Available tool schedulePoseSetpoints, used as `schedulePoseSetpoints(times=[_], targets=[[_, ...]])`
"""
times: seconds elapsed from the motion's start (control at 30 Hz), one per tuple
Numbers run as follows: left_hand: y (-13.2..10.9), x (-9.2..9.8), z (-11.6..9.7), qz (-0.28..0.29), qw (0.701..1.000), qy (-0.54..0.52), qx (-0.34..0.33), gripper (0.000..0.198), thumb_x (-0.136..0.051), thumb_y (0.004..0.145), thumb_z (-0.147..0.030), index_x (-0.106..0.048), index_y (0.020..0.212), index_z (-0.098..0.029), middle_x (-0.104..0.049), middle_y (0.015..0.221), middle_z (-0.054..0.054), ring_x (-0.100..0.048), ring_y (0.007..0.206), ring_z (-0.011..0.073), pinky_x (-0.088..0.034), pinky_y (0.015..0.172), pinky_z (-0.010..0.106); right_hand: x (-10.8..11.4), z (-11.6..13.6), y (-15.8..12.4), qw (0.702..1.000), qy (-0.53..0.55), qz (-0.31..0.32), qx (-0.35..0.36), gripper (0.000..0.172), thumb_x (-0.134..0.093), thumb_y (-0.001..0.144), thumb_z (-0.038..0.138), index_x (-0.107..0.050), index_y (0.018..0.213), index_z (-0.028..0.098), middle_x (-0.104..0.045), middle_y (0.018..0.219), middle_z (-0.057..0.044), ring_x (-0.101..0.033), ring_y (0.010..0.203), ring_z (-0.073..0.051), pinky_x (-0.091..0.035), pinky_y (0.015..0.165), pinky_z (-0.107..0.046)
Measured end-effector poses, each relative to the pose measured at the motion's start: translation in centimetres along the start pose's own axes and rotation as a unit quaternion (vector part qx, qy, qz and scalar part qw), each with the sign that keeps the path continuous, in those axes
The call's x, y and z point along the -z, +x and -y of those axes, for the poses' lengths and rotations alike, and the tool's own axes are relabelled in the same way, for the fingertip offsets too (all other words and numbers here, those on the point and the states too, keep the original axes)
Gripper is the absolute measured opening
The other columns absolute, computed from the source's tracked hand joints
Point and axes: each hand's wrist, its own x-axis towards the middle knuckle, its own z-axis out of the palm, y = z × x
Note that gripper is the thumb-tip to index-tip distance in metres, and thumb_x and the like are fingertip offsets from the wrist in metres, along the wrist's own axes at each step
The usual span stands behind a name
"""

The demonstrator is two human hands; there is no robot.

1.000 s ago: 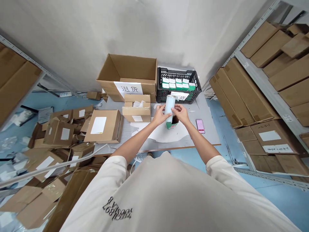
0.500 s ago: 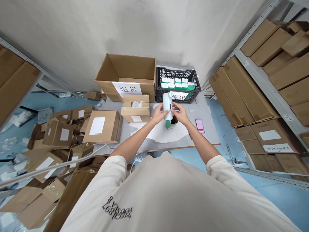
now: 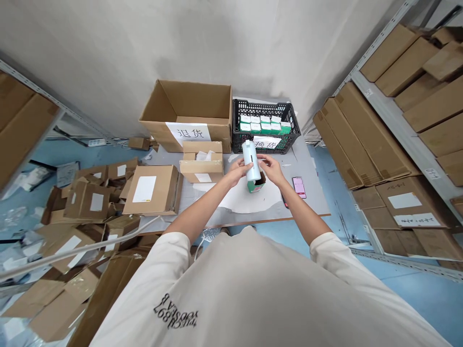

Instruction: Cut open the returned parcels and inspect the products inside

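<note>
A white cylindrical device [image 3: 251, 159] stands tilted above a small green box [image 3: 256, 185] on the grey table [image 3: 311, 202]. My left hand [image 3: 237, 172] grips the cylinder from the left side. My right hand [image 3: 269, 168] is closed on its right side, fingers curled around it. The cylinder's lower end sits at the open top of the green box. Both forearms reach out from a white shirt.
A small open cardboard box [image 3: 202, 161] lies left of the hands. Behind stand a large open carton [image 3: 188, 115] with a paper label and a black crate [image 3: 265, 126] of green boxes. A phone [image 3: 299, 187] lies right. Flat cartons [image 3: 152, 190] litter the left; shelves [image 3: 390, 125] stand right.
The white cylinder has tipped its top leftward and dropped lower toward the green box. Both hands shifted slightly with it.
</note>
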Motion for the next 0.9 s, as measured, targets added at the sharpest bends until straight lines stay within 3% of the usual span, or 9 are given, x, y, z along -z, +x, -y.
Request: schedulePoseSetpoints(times=[0.13, 0.3, 0.53, 0.63, 0.7, 0.8, 0.9], targets=[[-0.2, -0.4, 0.2, 0.0, 0.992, 0.073, -0.103, 0.094, -0.103, 0.07, -0.047, -0.059, 0.149, -0.023, -0.074, 0.153, 0.019, -0.07, 0.145, 0.0373, -0.06, 0.118, 0.055, 1.4, 0.9, 0.4, 1.0, 0.03, 0.003, -0.001, 0.087, -0.081, 0.085, 0.09, -0.076, 0.148, 0.029, -0.077, 0.147, -0.016, -0.073, 0.129, -0.035, -0.064, 0.112, -0.053], [0.0, -1.0, 0.0, 0.003, 0.979, 0.148, -0.143, 0.085, -0.096, 0.072, -0.029, -0.063, 0.15, -0.024, -0.073, 0.157, 0.016, -0.067, 0.149, 0.0372, -0.053, 0.127, 0.058, 2.6, 2.6, 0.4, 0.998, 0.02, 0.041, 0.035, 0.106, -0.097, 0.072, 0.084, -0.069, 0.159, 0.03, -0.069, 0.162, -0.014, -0.068, 0.142, -0.04, -0.062, 0.114, -0.053], [1.3, -2.8, 0.1, 0.063, 0.969, 0.17, -0.167, 0.092, -0.096, 0.074, -0.033, -0.061, 0.159, -0.023, -0.07, 0.161, 0.017, -0.07, 0.143, 0.0384, -0.054, 0.125, 0.06, 4.4, 2.9, 0.3, 0.998, -0.044, 0.007, 0.035, 0.091, -0.1, 0.077, 0.067, -0.072, 0.153, 0.027, -0.075, 0.151, -0.012, -0.07, 0.132, -0.039, -0.062, 0.107, -0.051], [1.5, -3.4, 0.5, 0.046, 0.956, 0.222, -0.185, 0.081, -0.093, 0.079, -0.031, -0.064, 0.154, -0.025, -0.07, 0.158, 0.015, -0.067, 0.145, 0.0372, -0.051, 0.128, 0.058, 5.5, 2.0, 0.5, 0.996, -0.066, -0.045, 0.036, 0.077, -0.099, 0.078, 0.06, -0.075, 0.142, 0.024, -0.079, 0.139, -0.012, -0.072, 0.124, -0.035, -0.063, 0.104, -0.048], [1.5, -3.5, 1.1, -0.005, 0.945, 0.286, -0.159, 0.065, -0.092, 0.081, -0.027, -0.069, 0.142, -0.024, -0.07, 0.152, 0.016, -0.068, 0.141, 0.0378, -0.051, 0.126, 0.057, 6.3, 1.2, 0.6, 0.993, -0.071, -0.086, 0.029, 0.072, -0.096, 0.08, 0.058, -0.073, 0.14, 0.024, -0.08, 0.134, -0.012, -0.073, 0.121, -0.034, -0.064, 0.102, -0.046], [1.3, -3.1, 2.5, -0.076, 0.929, 0.36, -0.046, 0.05, -0.092, 0.081, -0.026, -0.066, 0.123, -0.024, -0.075, 0.132, 0.016, -0.073, 0.129, 0.0395, -0.055, 0.115, 0.056, 7.0, -0.1, 0.4, 0.99, -0.068, -0.126, 0.013, 0.071, -0.093, 0.082, 0.058, -0.07, 0.142, 0.026, -0.08, 0.134, -0.012, -0.073, 0.121, -0.032, -0.065, 0.099, -0.043], [1.4, -2.5, 4.0, -0.075, 0.924, 0.371, 0.056, 0.056, -0.097, 0.077, -0.027, -0.057, 0.116, -0.027, -0.079, 0.108, 0.01, -0.076, 0.122, 0.0395, -0.055, 0.105, 0.049, 7.0, -1.0, 0.2, 0.989, -0.062, -0.131, 0.002, 0.072, -0.092, 0.082, 0.057, -0.068, 0.143, 0.026, -0.08, 0.135, -0.012, -0.073, 0.121, -0.032, -0.066, 0.096, -0.042]])
